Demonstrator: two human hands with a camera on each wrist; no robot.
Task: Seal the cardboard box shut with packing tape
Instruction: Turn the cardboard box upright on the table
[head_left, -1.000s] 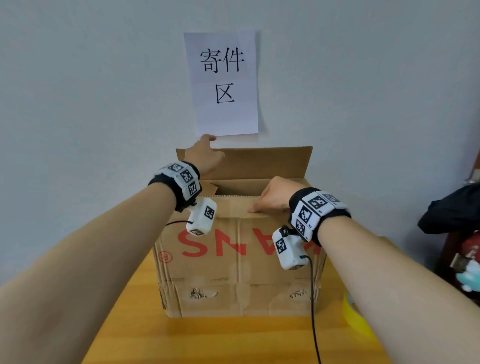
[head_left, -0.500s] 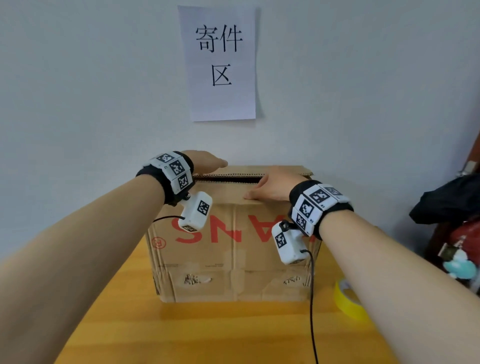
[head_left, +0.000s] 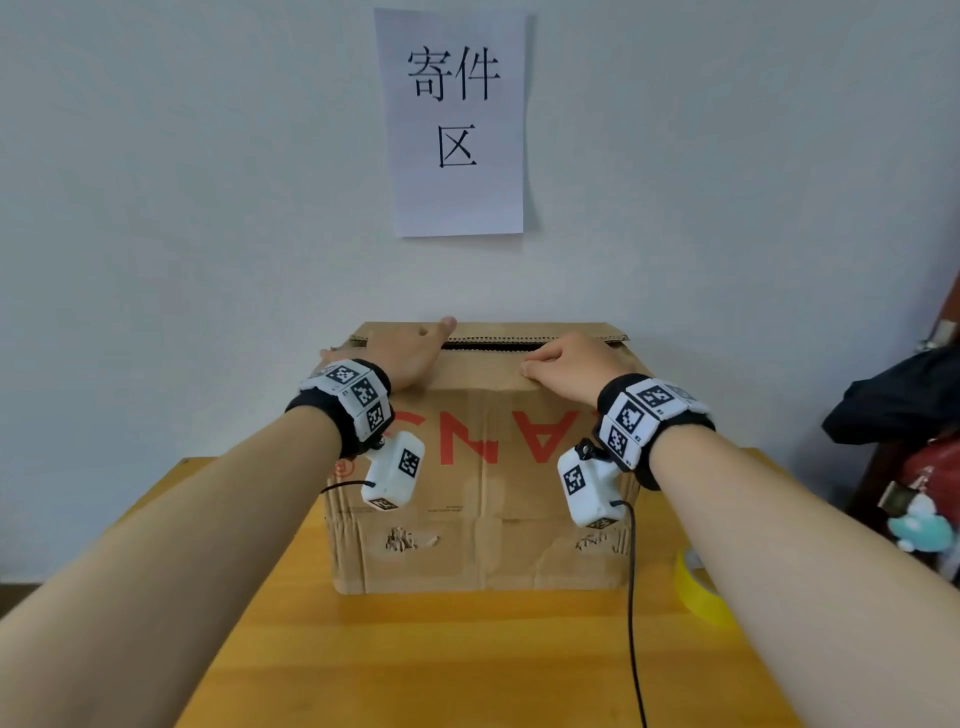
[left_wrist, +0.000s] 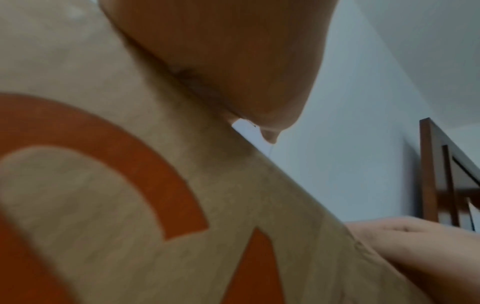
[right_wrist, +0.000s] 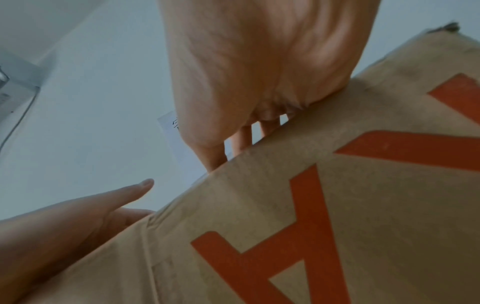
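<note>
the cardboard box (head_left: 483, 499) sits on the wooden surface (head_left: 467, 654), pushed up close to the white wall (head_left: 208, 208). it's plain brown corrugated, pretty beat up: two torn scuffed patches low on the front face, creases running across it, and big red letters printed upside down across the upper front. the top flaps are folded down but not flush, there's a dark narrow gap running along the top between the near flap and the far one. no tape on that seam that i can see.

left hand (head_left: 402, 353) lies flat on top of the box at its left end, fingers straight and pressing down over the flaps, thumb sticking out toward the gap. right hand (head_left: 569, 364) is on the near flap toward the right end, palm down with fingers bent a bit at the knuckles, resting on the cardboard at the front top edge, not gripping anything. the right wrist view shows its fingers (right_wrist: 241, 135) going over the top edge.

a roll of yellow packing tape (head_left: 698, 592) lies on the surface just right of the box, partly hidden behind the right forearm. a paper sign (head_left: 457, 124) with black characters hangs on the wall above the box. dark cloth and some red stuff (head_left: 904, 405) off to the far right, can't tell what exactly.
</note>
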